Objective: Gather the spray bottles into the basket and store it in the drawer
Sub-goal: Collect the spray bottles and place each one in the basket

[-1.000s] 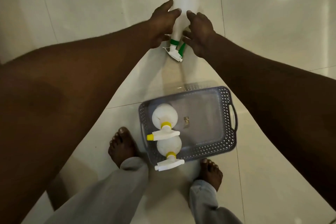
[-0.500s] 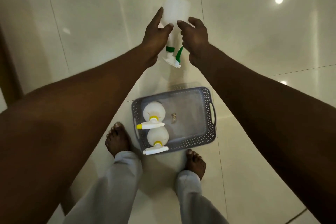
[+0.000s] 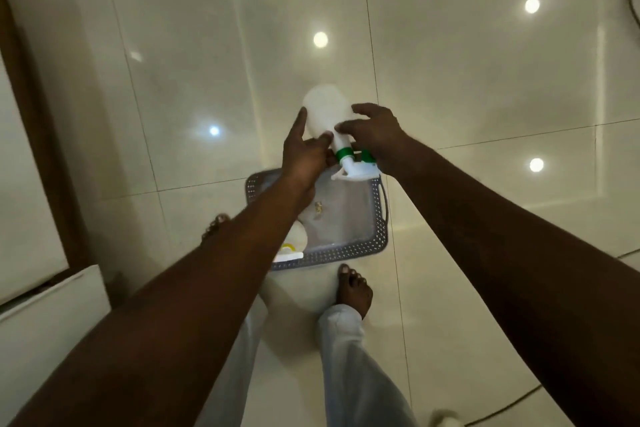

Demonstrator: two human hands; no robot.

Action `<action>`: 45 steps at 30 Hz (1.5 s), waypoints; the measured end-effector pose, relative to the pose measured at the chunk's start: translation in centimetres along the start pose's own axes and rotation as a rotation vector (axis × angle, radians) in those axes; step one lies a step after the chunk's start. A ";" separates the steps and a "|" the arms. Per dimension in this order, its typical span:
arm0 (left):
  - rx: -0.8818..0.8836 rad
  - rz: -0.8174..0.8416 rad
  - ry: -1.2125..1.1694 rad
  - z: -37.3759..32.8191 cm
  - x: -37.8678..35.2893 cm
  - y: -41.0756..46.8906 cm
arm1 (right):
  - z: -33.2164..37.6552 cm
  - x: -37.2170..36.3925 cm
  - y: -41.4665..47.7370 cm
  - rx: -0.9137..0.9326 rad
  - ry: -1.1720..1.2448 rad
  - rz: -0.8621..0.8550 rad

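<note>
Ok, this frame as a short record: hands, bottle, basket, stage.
left hand: grips green-collared spray bottle near its neck
right hand: grips the same bottle
basket: grey, on tiled floor by the feet
bottle position: in the air, nozzle end over basket's far edge
contents: one yellow-collared bottle visible; forearm hides the rest
stage: held bottle not yet in basket

The basket [image 3: 346,251] sits on the floor [image 3: 467,80]. Above its far edge is one spray bottle [image 3: 323,111] — a second spray bottle [image 3: 297,236] lies inside its near-left corner, a foot [image 3: 353,291] just before it.
</note>
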State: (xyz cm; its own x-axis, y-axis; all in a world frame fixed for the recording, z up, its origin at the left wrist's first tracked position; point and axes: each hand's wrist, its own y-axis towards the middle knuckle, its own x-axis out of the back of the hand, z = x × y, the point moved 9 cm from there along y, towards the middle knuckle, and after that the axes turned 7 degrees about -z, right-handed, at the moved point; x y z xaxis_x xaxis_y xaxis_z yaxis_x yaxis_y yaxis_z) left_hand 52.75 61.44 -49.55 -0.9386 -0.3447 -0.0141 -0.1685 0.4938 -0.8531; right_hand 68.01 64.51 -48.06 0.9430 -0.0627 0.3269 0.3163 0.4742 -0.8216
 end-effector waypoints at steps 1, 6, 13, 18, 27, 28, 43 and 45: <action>0.029 -0.014 -0.001 1.8 0.2 -0.5 | -1.3 0.3 -0.4 -0.028 -0.058 0.028; 0.143 -0.109 0.053 9.6 1.6 -2.3 | -8.7 0.7 -2.1 -0.256 -0.227 0.185; 0.286 -0.216 0.093 15.4 4.5 -1.3 | -14.3 -1.5 -0.8 -0.444 -0.283 0.317; 0.373 -0.290 -0.023 17.2 5.4 0.0 | -15.2 -3.7 1.6 -0.436 -0.319 0.350; 0.412 -0.355 -0.207 18.4 4.3 0.0 | -15.8 -6.1 3.0 -0.474 -0.382 0.430; 0.411 -0.362 -0.221 18.4 4.4 0.1 | -15.7 -6.3 3.2 -0.476 -0.381 0.429; 0.381 -0.363 -0.306 18.2 5.8 -2.9 | -14.8 -4.9 2.5 -0.445 -0.176 0.335; 0.380 -0.360 -0.259 17.9 6.0 -4.6 | -14.9 -3.6 1.0 -0.448 -0.133 0.314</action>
State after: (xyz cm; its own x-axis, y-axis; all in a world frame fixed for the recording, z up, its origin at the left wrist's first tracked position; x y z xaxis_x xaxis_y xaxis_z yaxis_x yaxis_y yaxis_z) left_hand 53.26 42.84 -55.02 -0.7301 -0.6453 0.2248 -0.2981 0.0048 -0.9545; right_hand 66.50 52.07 -57.01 0.9869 0.1468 0.0669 0.0629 0.0314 -0.9975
